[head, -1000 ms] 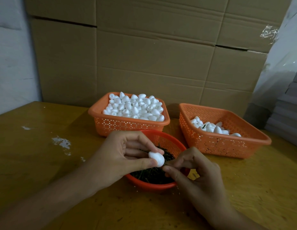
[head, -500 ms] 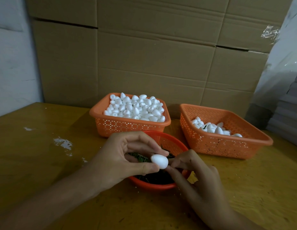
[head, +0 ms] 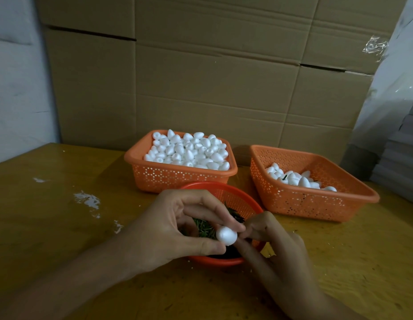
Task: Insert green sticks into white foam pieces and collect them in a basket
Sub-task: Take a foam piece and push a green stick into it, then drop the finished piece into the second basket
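Beyond my grip, on the yellow table [head: 50, 227], one orange basket [head: 177, 179] sits heaped with foam. To the grip's right, a second basket [head: 304, 204] holds a few pieces. Directly beneath the grip stands a round red basket [head: 224, 188] of green sticks [head: 203, 227]. My left hand [head: 168, 229] pinches a white foam piece [head: 226, 236] between thumb and fingers. My right hand [head: 277, 245] pinches its right end with curled fingertips.

Round red plastic bowl [head: 235, 197] on yellow wooden table [head: 50, 227]. Square orange plastic basket [head: 177, 179] at its 12 o'clock; second orange basket [head: 304, 204], 2 o'clock.
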The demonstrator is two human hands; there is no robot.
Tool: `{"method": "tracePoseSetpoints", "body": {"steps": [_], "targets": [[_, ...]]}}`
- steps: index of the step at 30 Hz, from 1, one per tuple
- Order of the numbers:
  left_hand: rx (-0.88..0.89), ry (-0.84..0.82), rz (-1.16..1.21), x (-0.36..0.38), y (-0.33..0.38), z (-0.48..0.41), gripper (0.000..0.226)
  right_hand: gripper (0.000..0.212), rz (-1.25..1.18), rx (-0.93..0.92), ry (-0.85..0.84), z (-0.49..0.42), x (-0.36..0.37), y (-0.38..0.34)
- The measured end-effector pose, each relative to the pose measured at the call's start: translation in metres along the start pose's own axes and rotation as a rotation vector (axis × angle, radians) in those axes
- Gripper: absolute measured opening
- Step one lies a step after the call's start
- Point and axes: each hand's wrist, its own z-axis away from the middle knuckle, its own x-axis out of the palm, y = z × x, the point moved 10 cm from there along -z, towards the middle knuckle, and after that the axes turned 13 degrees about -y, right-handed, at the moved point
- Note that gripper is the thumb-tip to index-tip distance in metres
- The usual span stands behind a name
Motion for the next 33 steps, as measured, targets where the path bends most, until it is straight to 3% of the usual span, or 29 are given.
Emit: {"method": "tracePoseSetpoints", "body": {"steps": [10, 16, 23, 24, 26, 28, 31, 33], "targets": [[0.004, 0.008, -0.05, -0.002, -0.003, 0.001, 0.028, 0.015, 0.008, 0.012, -0.002, 0.0, 0.0, 0.001], [-0.009, 0.097, -0.093, -0.004, -0.006, 0.005, 0.023, 0.021, -0.007, 0.035, 0.006, -0.001, 0.0, -0.003], [-0.019, 0.19, -0.156, -0.005, -0.007, 0.01, 0.041, 0.02, 0.039, 0.03, 0.076, -0.001, -0.006, -0.001], [-0.048, 0.2, -0.238, -0.005, -0.007, 0.013, 0.037, 0.019, 0.083, 0.022, 0.106, -0.002, -0.01, -0.002], [-0.056, 0.207, -0.675, 0.001, 0.002, 0.017, 0.031, 0.02, 0.129, 0.036, 0.194, -0.007, -0.031, 0.003], [-0.073, 0.107, -0.998, 0.018, 0.003, 0.015, 0.041, 0.022, 0.15, 0.118, 0.329, -0.01, -0.069, 0.019], [-0.175, -0.009, -1.033, 0.027, -0.01, 0.011, 0.061, 0.015, 0.254, 0.236, 0.495, -0.008, -0.137, 0.049], [-0.186, -0.056, -1.097, 0.03, -0.013, 0.01, 0.061, 0.014, 0.382, 0.338, 0.508, -0.004, -0.167, 0.073]]}}
